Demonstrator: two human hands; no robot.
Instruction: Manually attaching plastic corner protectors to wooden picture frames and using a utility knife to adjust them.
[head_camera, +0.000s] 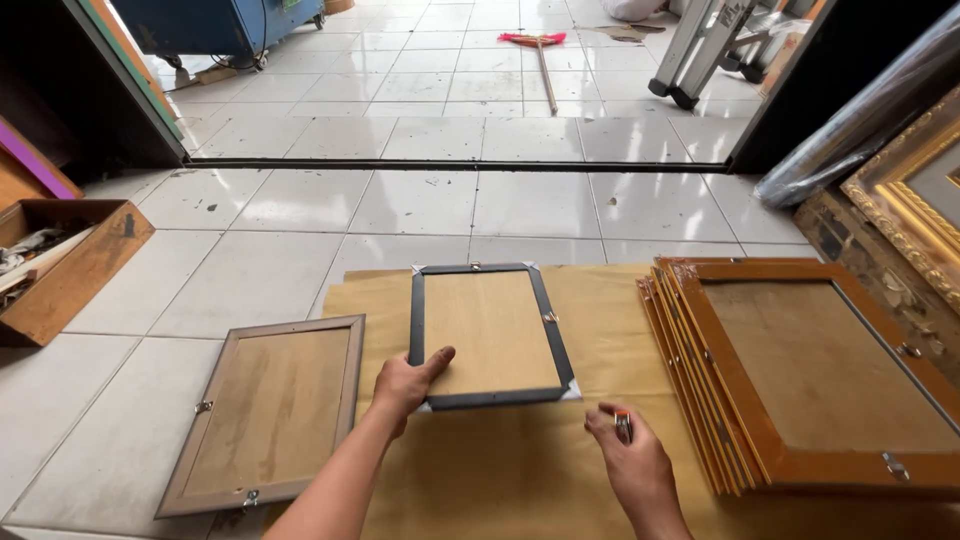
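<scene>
Your left hand (405, 383) grips the near-left corner of the black frame (490, 335), thumb lying over the backing board and fingers curled under the edge. That frame lies face down near the middle of the brown paper sheet (500, 470) spread on the tiled floor (420, 200). Its grey corner protectors are in place, and small clips show on its far and right sides.

Your right hand (635, 465) rests on the paper just beside the frame's near-right corner, closed around a small tool with a metal tip and an orange band (622, 423); what kind of tool it is, you cannot tell from here.

To your right, at the sheet's right edge, a stack of orange-brown frames (800, 380) lies face down, the top one with its backing and clips fitted. To your left, off the paper on the bare tiles, a grey-brown frame (268, 410) also lies face down with clips on. Judging by this, several frames look finished at the back, and the black one is the piece under your hands now.
</scene>
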